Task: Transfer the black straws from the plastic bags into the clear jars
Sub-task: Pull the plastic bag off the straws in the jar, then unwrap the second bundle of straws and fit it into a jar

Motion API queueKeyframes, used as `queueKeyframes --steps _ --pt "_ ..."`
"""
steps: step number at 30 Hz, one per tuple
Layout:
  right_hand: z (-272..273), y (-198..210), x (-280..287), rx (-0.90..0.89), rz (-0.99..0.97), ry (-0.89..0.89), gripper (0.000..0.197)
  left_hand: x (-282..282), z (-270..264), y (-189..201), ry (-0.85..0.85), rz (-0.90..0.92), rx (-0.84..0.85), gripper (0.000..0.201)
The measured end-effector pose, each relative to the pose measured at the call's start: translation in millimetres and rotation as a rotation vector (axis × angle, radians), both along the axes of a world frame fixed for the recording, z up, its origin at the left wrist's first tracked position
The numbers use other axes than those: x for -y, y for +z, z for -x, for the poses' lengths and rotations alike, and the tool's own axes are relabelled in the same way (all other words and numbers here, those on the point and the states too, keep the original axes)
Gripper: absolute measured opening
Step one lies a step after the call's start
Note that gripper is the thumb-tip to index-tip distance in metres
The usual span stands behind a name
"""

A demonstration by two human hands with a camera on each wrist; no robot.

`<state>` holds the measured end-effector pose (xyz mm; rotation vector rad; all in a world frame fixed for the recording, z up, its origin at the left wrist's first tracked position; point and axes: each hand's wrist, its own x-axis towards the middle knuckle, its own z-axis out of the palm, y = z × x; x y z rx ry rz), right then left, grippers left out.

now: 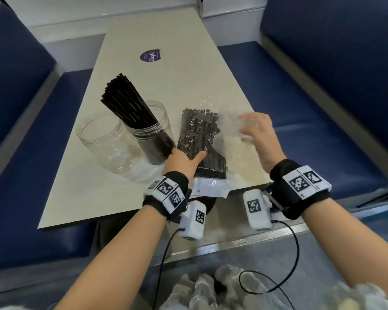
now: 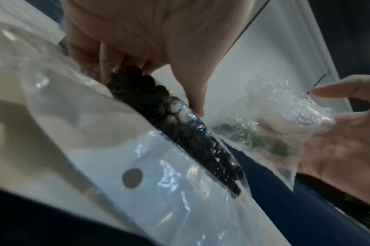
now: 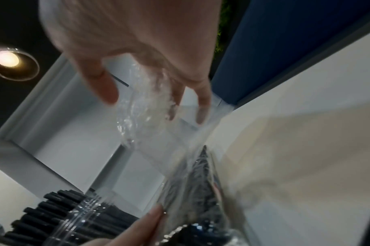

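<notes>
A clear plastic bag of black straws (image 1: 198, 139) lies on the table near its front edge. My left hand (image 1: 194, 157) grips the bag's near half, thumb on top; in the left wrist view its fingers (image 2: 108, 66) curl round the straw ends (image 2: 179, 126). My right hand (image 1: 252, 129), just right of the bag, holds crumpled clear plastic (image 3: 146, 96) loosely between thumb and fingers. That film runs down to the straw bag (image 3: 196, 191). A clear jar with black straws (image 1: 151, 135) stands left of the bag, and an empty clear jar (image 1: 103, 142) beside it.
The beige table (image 1: 166, 36) is narrow, with blue bench seats (image 1: 323, 130) on both sides. A purple round sticker (image 1: 151, 55) lies on the far part. Cables hang from both wrist cameras below the table's front edge (image 1: 121, 217).
</notes>
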<state>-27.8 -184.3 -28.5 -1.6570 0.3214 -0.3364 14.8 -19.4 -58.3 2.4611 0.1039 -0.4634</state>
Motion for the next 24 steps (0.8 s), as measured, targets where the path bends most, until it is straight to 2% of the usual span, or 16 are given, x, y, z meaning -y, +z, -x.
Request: queueKeyframes --steps 2,4,7,10,15,19,21,24 --pt "2 -9 8 -0.107 0.249 0.086 0.050 4 -5 0 0.055 0.038 0.013 0.085" --pt "4 -16 11 -0.148 0.377 0.123 0.058 4 -10 0 0.088 0.102 0.001 0.075" --pt "3 -28 12 -0.100 0.465 0.097 0.046 3 -14 -3 0.131 0.240 -0.042 0.075" --pt "1 -34 12 -0.059 0.470 0.028 0.035 1 -5 -1 0.109 0.307 0.013 0.079" --pt "-1 -22 6 0.020 0.404 -0.109 0.036 -20 19 11 0.005 0.443 0.303 0.068" --pt "-19 -12 -11 0.101 0.455 -0.171 0.040 -48 36 24 0.033 0.524 0.478 0.063" --pt "-31 -12 -23 0.115 0.532 -0.141 0.040 -65 41 25 0.077 0.542 0.539 0.065" --pt "-46 -24 -46 0.084 0.653 0.044 0.038 -89 44 22 0.151 0.579 0.597 0.066"
